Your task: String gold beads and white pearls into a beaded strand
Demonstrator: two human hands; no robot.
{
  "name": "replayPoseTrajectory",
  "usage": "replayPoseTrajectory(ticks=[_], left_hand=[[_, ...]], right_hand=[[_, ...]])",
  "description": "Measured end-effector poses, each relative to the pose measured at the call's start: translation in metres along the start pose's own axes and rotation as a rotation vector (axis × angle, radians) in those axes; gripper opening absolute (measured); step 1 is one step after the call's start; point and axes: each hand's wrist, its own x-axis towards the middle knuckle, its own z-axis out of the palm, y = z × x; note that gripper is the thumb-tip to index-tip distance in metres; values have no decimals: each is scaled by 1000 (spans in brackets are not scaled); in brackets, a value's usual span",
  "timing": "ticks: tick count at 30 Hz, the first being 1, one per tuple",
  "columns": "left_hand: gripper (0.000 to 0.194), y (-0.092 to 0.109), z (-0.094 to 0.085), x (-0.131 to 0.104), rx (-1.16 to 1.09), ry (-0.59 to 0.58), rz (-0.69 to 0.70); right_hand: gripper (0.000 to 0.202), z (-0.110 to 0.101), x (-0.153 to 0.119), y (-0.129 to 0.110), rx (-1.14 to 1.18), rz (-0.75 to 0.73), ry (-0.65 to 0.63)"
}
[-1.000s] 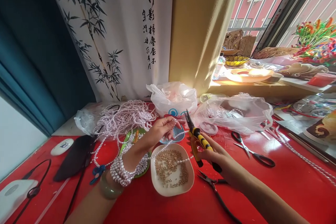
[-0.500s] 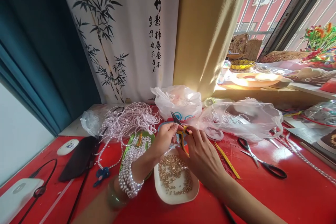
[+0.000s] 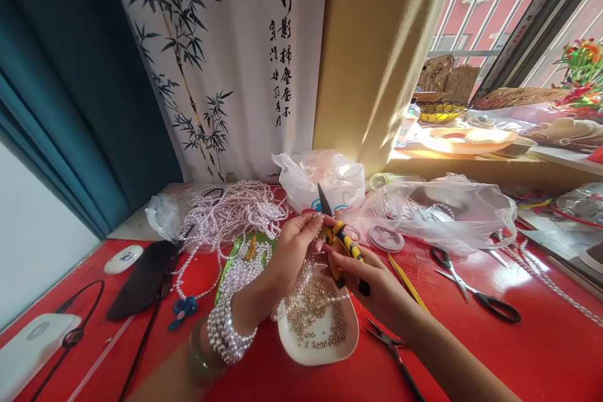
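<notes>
My left hand (image 3: pixel 294 248) is closed in a pinch, its fingertips on a thin string of pearl beads (image 3: pixel 307 277) that hangs down over the tray. In my right hand (image 3: pixel 365 271) are yellow-and-black pliers (image 3: pixel 348 242), closed in the fingers, their dark jaws pointing up and away. Both hands meet at the fingertips, so the exact spot between them is partly hidden. Below lies a white tray (image 3: pixel 304 355) with loose gold beads (image 3: pixel 308 308). Several rows of pearl beads (image 3: pixel 226 330) wrap my left wrist, beside a green bangle (image 3: pixel 200 352).
A heap of pearl strands (image 3: pixel 240 207) and a green tray (image 3: pixel 225 273) lie left. Plastic bags (image 3: pixel 325 179) stand behind. To the right are black-handled scissors (image 3: pixel 471 289); a second pair of pliers (image 3: pixel 389 340) lies near my right forearm. A black pouch (image 3: pixel 144 276) is farther left.
My right hand has turned and shifted slightly, with the yellow-and-black pliers now more upright and their handles toward me. The second pliers and the string of pearl beads over the tray have come into sight.
</notes>
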Motion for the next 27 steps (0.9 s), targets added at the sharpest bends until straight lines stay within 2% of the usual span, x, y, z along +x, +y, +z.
replayPoseTrajectory(ticks=[4, 7, 12, 15, 21, 27], left_hand=[[21, 8, -6, 3, 260, 25, 206], [24, 12, -10, 5, 438, 69, 265], [25, 13, -10, 3, 626, 102, 318], [26, 12, -9, -1, 779, 116, 326], [32, 12, -7, -5, 1039, 113, 329], [29, 15, -5, -6, 1074, 61, 291]], right_hand=[[25, -22, -10, -4, -142, -74, 63], [39, -31, -22, -4, -284, 1, 70], [49, -16, -34, -9, -308, 61, 114], [51, -6, -32, -16, -293, 63, 87], [49, -2, -25, -22, -303, 75, 70], [42, -2, -21, -21, -324, 52, 51]])
